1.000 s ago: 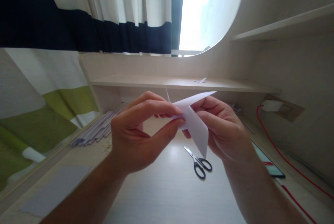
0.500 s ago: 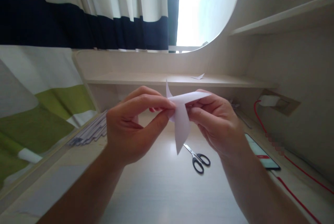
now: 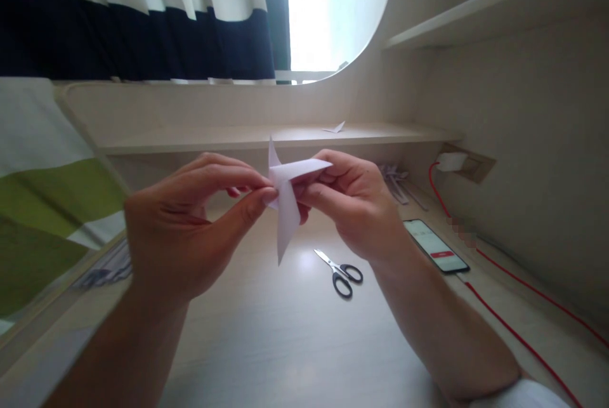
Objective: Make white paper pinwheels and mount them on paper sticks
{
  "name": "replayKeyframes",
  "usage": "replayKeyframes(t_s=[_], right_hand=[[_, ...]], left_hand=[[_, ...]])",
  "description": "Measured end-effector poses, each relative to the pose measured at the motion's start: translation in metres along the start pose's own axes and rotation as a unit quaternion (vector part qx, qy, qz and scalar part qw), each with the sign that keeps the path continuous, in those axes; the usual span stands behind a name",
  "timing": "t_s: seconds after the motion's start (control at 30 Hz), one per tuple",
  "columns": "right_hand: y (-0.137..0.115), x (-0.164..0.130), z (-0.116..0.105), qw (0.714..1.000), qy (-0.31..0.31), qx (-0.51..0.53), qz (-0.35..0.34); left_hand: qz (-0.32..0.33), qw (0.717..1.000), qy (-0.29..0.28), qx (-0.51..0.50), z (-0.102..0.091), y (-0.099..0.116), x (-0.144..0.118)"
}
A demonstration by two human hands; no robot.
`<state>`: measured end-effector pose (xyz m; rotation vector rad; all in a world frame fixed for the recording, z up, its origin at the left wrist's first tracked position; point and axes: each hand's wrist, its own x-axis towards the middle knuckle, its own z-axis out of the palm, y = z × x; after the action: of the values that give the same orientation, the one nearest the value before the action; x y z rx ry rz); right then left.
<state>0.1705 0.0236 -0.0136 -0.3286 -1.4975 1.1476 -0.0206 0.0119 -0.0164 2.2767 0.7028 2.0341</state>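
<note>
Thumb and forefinger of the left hand and of the right hand are pinched shut on a folded white paper, held in the air above the desk. This looks like mid-fold, a crease being pressed; the next move calls for steady, even pinching along the edge. Scissors lie at the paper's 5 o'clock, a phone at 4.

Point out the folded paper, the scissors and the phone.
folded paper (image 3: 287, 224): head view, on its lower pointed flap.
scissors (image 3: 340, 270): head view, at the pivot.
phone (image 3: 435, 245): head view, middle of its lit screen.
</note>
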Motion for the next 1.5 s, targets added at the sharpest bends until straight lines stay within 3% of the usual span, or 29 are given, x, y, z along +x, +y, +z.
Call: replayKeyframes(t_s=[1.07,1.5], right_hand=[[0.003,0.0,-0.001,1.0,0.004,-0.024,-0.006],[0.004,-0.009,0.005,0.967,0.035,-0.231,-0.099]], left_hand=[[-0.031,0.999,0.017,-0.025,0.011,-0.01,-0.003],[-0.026,0.999,0.002,-0.024,0.01,-0.016,-0.004]])
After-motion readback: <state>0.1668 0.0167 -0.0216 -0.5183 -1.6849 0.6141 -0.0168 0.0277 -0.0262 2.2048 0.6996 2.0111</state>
